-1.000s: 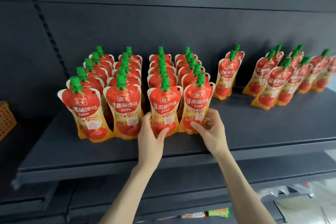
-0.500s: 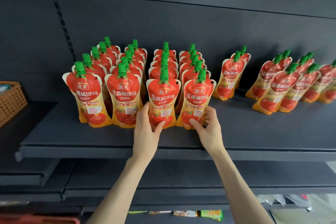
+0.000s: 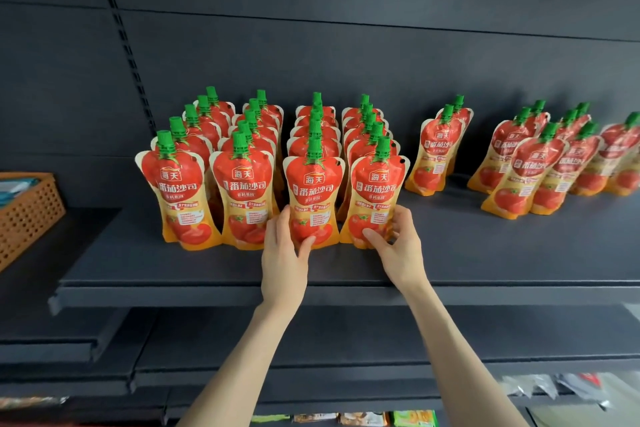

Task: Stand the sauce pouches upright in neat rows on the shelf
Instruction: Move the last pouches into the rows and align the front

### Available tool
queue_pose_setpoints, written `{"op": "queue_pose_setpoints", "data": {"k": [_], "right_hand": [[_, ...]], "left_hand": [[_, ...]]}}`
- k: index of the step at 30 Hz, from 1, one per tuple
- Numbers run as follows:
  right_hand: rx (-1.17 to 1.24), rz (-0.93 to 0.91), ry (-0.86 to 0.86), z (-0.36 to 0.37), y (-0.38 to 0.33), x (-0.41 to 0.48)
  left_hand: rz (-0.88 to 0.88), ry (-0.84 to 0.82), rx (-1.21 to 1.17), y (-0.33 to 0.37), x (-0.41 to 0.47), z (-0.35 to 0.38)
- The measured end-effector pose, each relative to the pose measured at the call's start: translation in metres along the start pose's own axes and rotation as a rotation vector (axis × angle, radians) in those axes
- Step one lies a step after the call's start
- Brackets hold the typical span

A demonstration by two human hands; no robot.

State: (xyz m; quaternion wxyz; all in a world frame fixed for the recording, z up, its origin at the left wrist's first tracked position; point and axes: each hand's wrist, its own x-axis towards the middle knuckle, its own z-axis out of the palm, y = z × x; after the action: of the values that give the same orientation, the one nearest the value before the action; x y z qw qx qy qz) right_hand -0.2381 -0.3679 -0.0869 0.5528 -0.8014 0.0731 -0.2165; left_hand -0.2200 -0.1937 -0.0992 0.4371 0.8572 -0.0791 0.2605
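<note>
1. Red-and-orange pouches (image 3: 242, 191) with green caps stand upright on a dark shelf (image 3: 485, 263), packed into four rows that run from front to back on the shelf's left half.
2. Left hand (image 3: 282, 253) grips the front pouch of the third row (image 3: 313, 191) low on its left edge: the thumb lies across the lower front and the other fingers (image 3: 284, 218) go behind the left side, between it and the second row's front pouch.
3. Right hand (image 3: 398, 243) holds the front pouch of the fourth row (image 3: 377, 191) at its bottom right corner, thumb on the front face and curled fingers wrapped around the right edge.
4. Both held pouches stand upright with their bases on the shelf, just beside each other, and roughly level with the front pouches of the first two rows.
5. Right of the four rows, a short row of two pouches (image 3: 438, 152) stands apart, leaning slightly.
6. Farther right, a looser cluster (image 3: 533, 166) stands tilted and less even, reaching the picture's right edge.
7. At the far left, a brown perforated basket (image 3: 27, 218) sits on a neighbouring shelf.
8. Below, a lower shelf shows some blurred packets along the bottom edge.
</note>
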Motion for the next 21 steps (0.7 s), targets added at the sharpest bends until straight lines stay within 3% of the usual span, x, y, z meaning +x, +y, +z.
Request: {"op": "queue_pose_setpoints", "data": {"k": [21], "right_hand": [[-0.023, 0.024, 0.018, 0.0030, -0.0044, -0.0005]], "left_hand": [[-0.043, -0.007, 0.012, -0.0010, 0.0018, 0.0026]]}}
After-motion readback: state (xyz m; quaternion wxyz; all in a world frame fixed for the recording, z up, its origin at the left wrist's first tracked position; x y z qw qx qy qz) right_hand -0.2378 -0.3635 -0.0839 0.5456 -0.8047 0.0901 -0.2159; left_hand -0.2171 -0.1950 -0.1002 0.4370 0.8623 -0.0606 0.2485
